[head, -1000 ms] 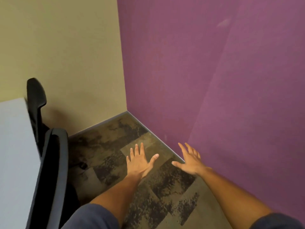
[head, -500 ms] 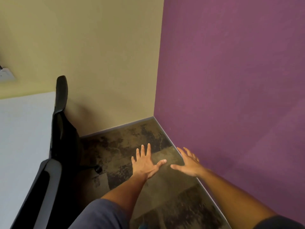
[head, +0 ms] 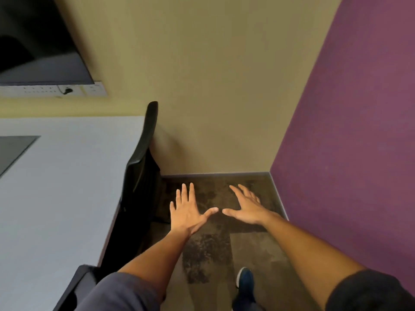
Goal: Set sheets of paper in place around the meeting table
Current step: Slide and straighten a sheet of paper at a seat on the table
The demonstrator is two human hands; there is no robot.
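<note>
My left hand point(head: 187, 211) and my right hand point(head: 248, 206) are stretched out in front of me, palms down, fingers spread, holding nothing. Their thumbs nearly touch above the patterned carpet. The white meeting table point(head: 58, 194) fills the left side, its edge just left of my left hand. A dark grey inset panel point(head: 13, 151) lies in the tabletop at the far left. No sheet of paper is in view.
A black office chair point(head: 141, 176) stands tucked against the table's edge, a second chair's back point(head: 76, 286) at the bottom left. A dark wall screen point(head: 38, 46) hangs over a white socket strip point(head: 51, 89). The purple wall point(head: 354, 153) is close on my right. My blue shoe point(head: 244, 281) is on the carpet.
My view has swung left: the table now fills more of the left side, and the screen and socket strip have come into sight. Both hands stay spread and empty.
</note>
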